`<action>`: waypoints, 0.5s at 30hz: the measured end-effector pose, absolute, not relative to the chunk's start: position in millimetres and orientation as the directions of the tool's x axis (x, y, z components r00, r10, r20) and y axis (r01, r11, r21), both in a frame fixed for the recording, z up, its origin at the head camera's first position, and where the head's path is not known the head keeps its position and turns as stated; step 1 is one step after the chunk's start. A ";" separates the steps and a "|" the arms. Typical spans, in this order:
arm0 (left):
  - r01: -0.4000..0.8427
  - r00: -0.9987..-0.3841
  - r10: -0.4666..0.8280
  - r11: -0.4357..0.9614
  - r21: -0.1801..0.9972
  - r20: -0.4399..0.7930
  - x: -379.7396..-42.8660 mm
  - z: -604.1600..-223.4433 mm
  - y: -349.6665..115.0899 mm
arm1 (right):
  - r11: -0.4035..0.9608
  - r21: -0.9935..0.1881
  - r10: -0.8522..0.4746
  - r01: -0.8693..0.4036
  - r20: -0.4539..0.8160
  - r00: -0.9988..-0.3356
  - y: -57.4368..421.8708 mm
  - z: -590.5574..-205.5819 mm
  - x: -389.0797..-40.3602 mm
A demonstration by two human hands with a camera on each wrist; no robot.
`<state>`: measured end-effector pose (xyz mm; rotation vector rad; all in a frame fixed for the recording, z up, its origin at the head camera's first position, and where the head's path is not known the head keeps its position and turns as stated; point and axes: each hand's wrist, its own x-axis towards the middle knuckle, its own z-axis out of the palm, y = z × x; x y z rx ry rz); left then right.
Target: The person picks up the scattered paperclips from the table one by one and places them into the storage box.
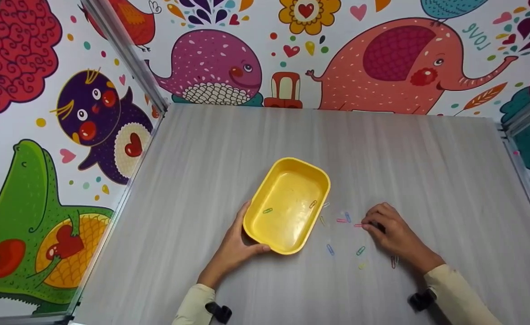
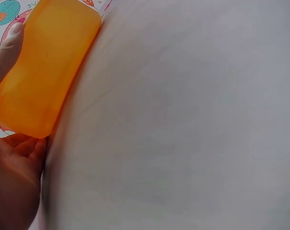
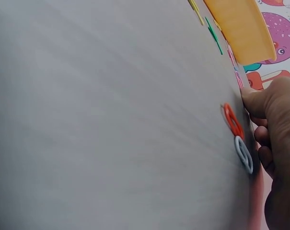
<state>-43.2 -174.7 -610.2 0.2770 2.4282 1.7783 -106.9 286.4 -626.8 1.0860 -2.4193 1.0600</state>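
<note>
A yellow plastic tray point(image 1: 259, 189) lies on the table, with a green paper clip point(image 1: 268, 211) and a reddish paper clip point(image 1: 313, 204) inside. My left hand point(image 1: 234, 247) grips its near left corner, thumb on the near side and fingers along the left side. In the left wrist view the tray point(image 2: 51, 67) stands between thumb and fingers. To the right of the tray, my right hand point(image 1: 393, 232) pinches one end of a pinkish-red paper clip point(image 1: 358, 225) at the tabletop. In the right wrist view the fingertips partly hide that clip.
Between tray and right hand lie several loose clips, among them a pink one point(image 1: 341, 220), blue ones point(image 1: 330, 249) and a green one point(image 1: 360, 250). A red clip point(image 3: 233, 122) and a white clip point(image 3: 244, 154) lie under the right wrist. Printed wall panels point(image 1: 292, 54) border the table.
</note>
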 end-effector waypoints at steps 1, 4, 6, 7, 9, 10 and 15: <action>0.077 -0.976 0.217 0.293 0.953 0.012 -43.4 -610.1 -174.6 | 0.449 -0.500 -0.529 -0.741 0.519 -0.671 286.4 -626.9 -106.8; 0.082 -0.975 0.220 0.295 0.952 0.016 -44.0 -610.5 -174.8 | 0.461 -0.471 -0.536 -0.752 0.527 -0.659 286.2 -626.1 -105.9; 0.082 -0.975 0.221 0.295 0.952 0.015 -44.0 -610.6 -174.9 | 0.476 -0.464 -0.537 -0.747 0.519 -0.665 286.6 -625.9 -105.3; 0.080 -0.975 0.221 0.294 0.952 0.014 -43.9 -610.4 -174.8 | 0.482 -0.460 -0.537 -0.746 0.517 -0.666 286.7 -626.0 -105.1; 0.078 -0.975 0.223 0.292 0.953 0.012 -43.8 -610.3 -174.6 | 0.489 -0.465 -0.535 -0.738 0.509 -0.675 287.4 -626.2 -104.6; 0.077 -0.975 0.223 0.290 0.954 0.011 -43.8 -610.3 -174.5 | 0.489 -0.472 -0.533 -0.733 0.504 -0.680 287.8 -626.5 -104.5; 0.076 -0.975 0.221 0.288 0.955 0.011 -44.0 -611.0 -173.8 | 0.469 -0.506 -0.524 -0.724 0.500 -0.689 289.1 -626.3 -104.1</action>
